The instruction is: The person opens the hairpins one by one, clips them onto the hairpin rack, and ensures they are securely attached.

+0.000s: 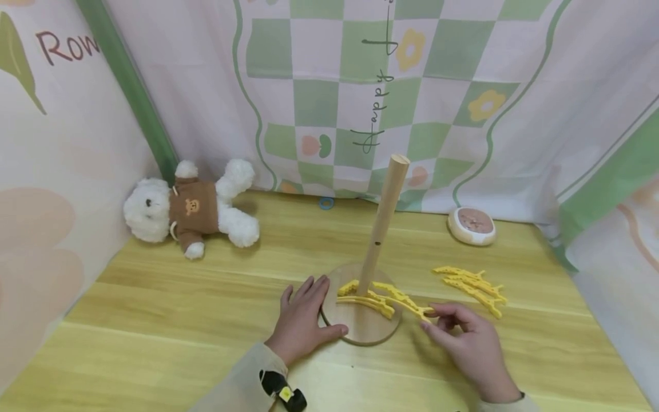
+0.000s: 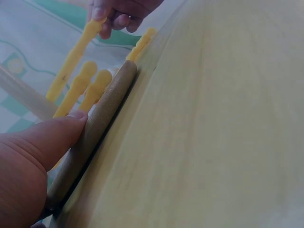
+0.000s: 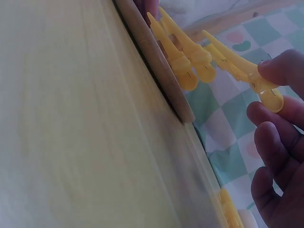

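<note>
A wooden stand has a round base and an upright dowel rising from it. My left hand rests on the base's left side, fingers spread and fairly straight, with the thumb pressing its near rim. Between right thumb and fingertips, my right hand pinches the handle end of a yellow alligator hair clip. This clip is raised over the base's right edge, its jaws parted. Two similar yellow clips lie side by side on the base, beside the dowel's foot.
More yellow clips lie on the table right of the stand. A white plush dog in a brown shirt lies at back left. At the back are a blue ring and a round white-and-brown device, before a checked curtain.
</note>
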`<state>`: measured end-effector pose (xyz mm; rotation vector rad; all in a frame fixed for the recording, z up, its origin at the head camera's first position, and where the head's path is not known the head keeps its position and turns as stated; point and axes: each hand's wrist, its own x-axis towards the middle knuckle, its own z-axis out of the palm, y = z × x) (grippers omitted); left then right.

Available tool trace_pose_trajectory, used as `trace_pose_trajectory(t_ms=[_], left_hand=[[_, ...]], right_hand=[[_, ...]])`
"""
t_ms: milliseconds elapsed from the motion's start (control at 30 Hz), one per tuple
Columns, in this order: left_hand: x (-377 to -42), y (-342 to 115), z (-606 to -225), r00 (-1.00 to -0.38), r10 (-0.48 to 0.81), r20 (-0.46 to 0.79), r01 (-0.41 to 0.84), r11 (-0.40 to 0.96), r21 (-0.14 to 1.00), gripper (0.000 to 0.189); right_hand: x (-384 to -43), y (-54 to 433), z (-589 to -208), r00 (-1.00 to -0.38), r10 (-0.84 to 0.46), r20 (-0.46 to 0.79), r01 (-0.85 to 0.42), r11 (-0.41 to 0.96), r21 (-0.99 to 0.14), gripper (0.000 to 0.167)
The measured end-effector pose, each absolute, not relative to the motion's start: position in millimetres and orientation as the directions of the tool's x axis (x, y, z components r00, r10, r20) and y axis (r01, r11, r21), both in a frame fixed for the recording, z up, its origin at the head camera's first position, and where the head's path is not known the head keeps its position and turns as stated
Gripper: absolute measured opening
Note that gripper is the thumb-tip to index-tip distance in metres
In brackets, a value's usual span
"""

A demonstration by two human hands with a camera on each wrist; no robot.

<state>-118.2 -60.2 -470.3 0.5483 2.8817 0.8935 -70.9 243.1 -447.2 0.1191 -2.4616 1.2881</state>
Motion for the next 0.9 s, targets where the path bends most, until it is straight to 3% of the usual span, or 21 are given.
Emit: trace_pose_trajectory(t_ms=[900], left_hand=[[-118, -61, -471, -0.930, 0.365, 0.040, 0.323, 0.762, 0.561, 0.104]], right_hand=[[-79, 230, -451, -0.946, 0.080, 0.315, -0.215, 0.572, -0.792, 0.026]])
